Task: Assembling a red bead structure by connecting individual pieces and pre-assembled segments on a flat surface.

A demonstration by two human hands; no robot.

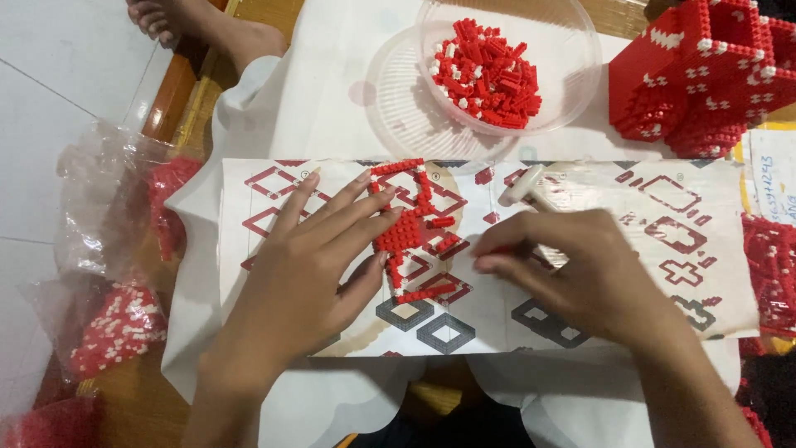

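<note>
A flat layer of small red bricks lies on a printed instruction sheet with red and grey diamond patterns. My left hand rests on the sheet, its spread fingers pressing the layer's left side. My right hand sits to the right of the layer, fingertips pinched together near its edge; whether a brick is between them I cannot tell. A white brick tool lies just above my right hand.
A clear plastic bowl with loose red and white bricks stands at the back on a clear lid. A built red block structure is at the back right. Plastic bags of bricks lie left. A bare foot shows top left.
</note>
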